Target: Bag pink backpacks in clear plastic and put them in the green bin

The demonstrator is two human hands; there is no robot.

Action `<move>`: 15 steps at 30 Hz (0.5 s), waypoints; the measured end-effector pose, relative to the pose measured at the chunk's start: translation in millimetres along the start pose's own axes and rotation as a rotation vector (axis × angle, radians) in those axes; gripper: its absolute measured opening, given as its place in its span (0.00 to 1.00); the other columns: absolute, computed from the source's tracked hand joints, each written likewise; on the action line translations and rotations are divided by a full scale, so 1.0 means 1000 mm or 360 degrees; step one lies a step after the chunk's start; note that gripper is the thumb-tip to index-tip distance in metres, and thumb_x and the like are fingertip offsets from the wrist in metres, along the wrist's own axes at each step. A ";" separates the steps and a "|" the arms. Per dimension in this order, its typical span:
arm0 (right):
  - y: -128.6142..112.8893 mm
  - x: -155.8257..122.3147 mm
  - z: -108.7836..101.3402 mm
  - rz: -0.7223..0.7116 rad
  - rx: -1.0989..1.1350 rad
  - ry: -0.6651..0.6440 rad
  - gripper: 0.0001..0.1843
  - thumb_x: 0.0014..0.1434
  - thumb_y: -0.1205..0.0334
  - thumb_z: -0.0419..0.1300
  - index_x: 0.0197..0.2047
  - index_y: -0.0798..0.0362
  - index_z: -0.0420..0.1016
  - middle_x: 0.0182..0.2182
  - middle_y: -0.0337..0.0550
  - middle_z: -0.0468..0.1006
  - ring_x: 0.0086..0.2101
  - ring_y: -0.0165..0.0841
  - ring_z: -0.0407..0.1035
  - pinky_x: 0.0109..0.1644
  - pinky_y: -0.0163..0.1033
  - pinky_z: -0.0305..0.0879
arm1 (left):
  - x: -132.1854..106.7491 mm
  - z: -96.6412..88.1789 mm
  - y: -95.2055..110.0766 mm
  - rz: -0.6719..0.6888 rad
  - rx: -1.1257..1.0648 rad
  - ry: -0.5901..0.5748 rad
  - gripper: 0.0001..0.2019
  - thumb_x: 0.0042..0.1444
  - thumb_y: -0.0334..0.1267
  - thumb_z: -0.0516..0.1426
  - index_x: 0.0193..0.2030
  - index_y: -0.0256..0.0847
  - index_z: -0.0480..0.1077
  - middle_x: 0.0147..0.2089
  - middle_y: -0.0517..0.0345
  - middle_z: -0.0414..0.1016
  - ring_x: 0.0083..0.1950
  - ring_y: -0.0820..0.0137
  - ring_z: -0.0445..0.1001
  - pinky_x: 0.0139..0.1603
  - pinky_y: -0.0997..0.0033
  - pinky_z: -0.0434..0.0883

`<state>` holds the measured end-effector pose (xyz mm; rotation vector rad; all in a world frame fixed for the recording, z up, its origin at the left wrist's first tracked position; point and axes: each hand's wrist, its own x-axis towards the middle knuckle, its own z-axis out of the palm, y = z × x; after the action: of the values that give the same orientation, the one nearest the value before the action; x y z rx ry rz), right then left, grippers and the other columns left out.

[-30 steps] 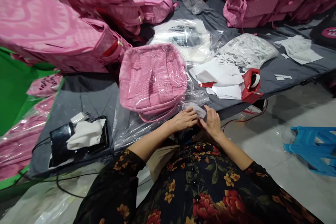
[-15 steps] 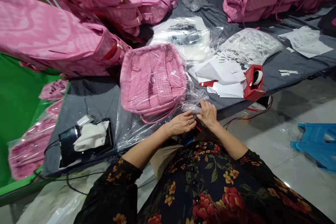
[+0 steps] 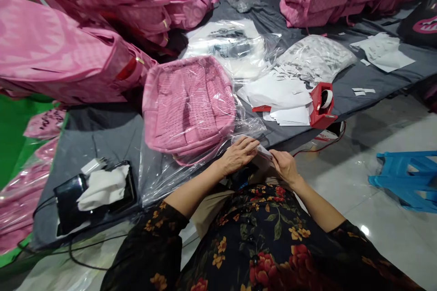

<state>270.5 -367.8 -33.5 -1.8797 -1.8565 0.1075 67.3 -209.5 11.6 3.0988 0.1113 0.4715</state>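
Note:
A pink backpack (image 3: 191, 104) lies flat inside a clear plastic bag (image 3: 160, 177) at the table's front edge. My left hand (image 3: 240, 157) is closed at the bag's near right corner, its fingers bent over one end of a small white slip (image 3: 264, 151). My right hand (image 3: 285, 166) pinches the other end of that slip between thumb and fingers. Whether the slip is paper or folded plastic is hard to make out. Both hands are just above my lap, in front of the table edge.
A red tape dispenser (image 3: 322, 105) stands right of stacked white paper sheets (image 3: 290, 116). Behind are a bag of paper scraps (image 3: 316, 57) and a pile of clear bags (image 3: 225, 47). Pink backpacks (image 3: 58, 50) are heaped left; a dark tablet-like device (image 3: 70, 200) lies below. A blue stool (image 3: 406, 179) stands right.
My right hand has moved right and down, away from my left hand, and the white slip now spans between them. The view has shifted slightly to the right.

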 end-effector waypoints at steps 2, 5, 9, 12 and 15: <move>0.005 -0.008 0.001 -0.0080 0.0041 0.0018 0.20 0.73 0.62 0.47 0.53 0.54 0.80 0.35 0.50 0.82 0.36 0.38 0.75 0.46 0.43 0.69 | 0.006 -0.001 0.001 0.0043 0.0047 -0.0055 0.10 0.71 0.32 0.53 0.51 0.41 0.75 0.61 0.48 0.76 0.62 0.61 0.71 0.65 0.55 0.66; 0.010 -0.019 0.001 -0.0200 0.0043 0.0024 0.21 0.74 0.62 0.46 0.53 0.54 0.81 0.31 0.48 0.81 0.34 0.36 0.74 0.44 0.42 0.69 | 0.023 -0.007 0.005 0.0140 0.0115 -0.0129 0.13 0.71 0.33 0.51 0.57 0.40 0.72 0.59 0.47 0.76 0.56 0.62 0.73 0.60 0.59 0.66; 0.009 -0.028 0.000 -0.0291 0.0062 -0.0016 0.21 0.74 0.63 0.47 0.54 0.52 0.81 0.34 0.50 0.82 0.36 0.35 0.75 0.44 0.42 0.70 | 0.050 -0.013 0.012 0.0204 0.0050 -0.0319 0.12 0.71 0.33 0.52 0.56 0.37 0.73 0.46 0.47 0.77 0.46 0.62 0.72 0.47 0.61 0.66; 0.007 -0.034 0.004 -0.0329 0.0095 0.0034 0.19 0.73 0.63 0.50 0.53 0.49 0.82 0.34 0.48 0.82 0.36 0.33 0.75 0.42 0.40 0.69 | 0.061 -0.007 0.013 0.0235 -0.0088 -0.0479 0.08 0.68 0.33 0.56 0.40 0.37 0.77 0.41 0.46 0.76 0.46 0.60 0.72 0.44 0.61 0.65; 0.005 -0.040 0.005 -0.0364 0.0158 0.0088 0.14 0.71 0.61 0.55 0.52 0.46 0.81 0.31 0.45 0.80 0.33 0.32 0.74 0.39 0.37 0.68 | 0.058 0.004 0.012 0.0240 -0.0205 -0.0605 0.10 0.64 0.30 0.59 0.30 0.38 0.76 0.35 0.48 0.77 0.41 0.62 0.74 0.40 0.63 0.65</move>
<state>270.2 -404.1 -51.0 -1.5774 -1.9756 0.0684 125.0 -217.7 25.3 3.0137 -0.1493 -0.1116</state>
